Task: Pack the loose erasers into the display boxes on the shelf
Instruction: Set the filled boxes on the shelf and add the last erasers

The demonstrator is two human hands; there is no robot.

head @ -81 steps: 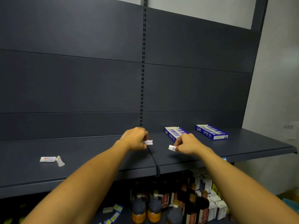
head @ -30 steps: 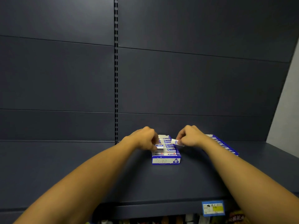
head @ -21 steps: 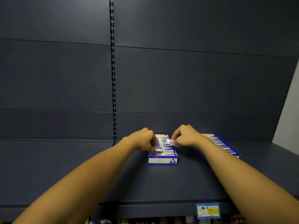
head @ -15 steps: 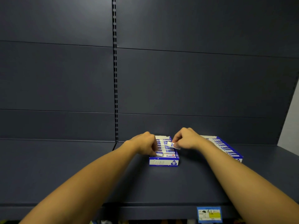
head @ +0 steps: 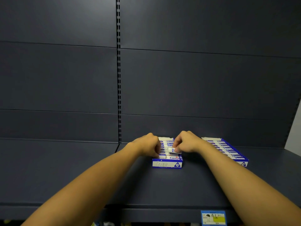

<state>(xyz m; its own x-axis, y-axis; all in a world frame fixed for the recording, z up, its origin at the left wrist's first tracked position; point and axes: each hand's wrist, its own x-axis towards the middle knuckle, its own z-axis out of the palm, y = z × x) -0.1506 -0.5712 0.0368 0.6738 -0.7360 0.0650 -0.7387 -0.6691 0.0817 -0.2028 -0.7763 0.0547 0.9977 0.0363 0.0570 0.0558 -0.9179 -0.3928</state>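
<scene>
The right hand [head: 187,142] pinches a small white rectangular eraser [head: 171,150] between thumb and curled fingers, holding it just above the rows of erasers in the nearer blue-and-white cardboard display box [head: 167,164]. The eraser lies roughly level, its free end pointing left toward the other hand. The left hand [head: 149,146] is curled over the left side of the same box, its fingertips down among the packed erasers near the front left corner; whether it grips one of them cannot be told, since the knuckles hide the fingertips. The box sits on the dark grey metal shelf [head: 65,173], its printed front panel facing near, and its rows look mostly filled with sleeved erasers.

To the right, well apart from the first box, a second blue-and-white display box [head: 228,150] lies angled on the same shelf, also lined with erasers; the right forearm crosses in front of its near left corner. Behind stands a dark panelled back wall with a slotted upright [head: 118,70]. A blue and yellow price tag [head: 213,217] hangs on the near shelf edge at the right.
</scene>
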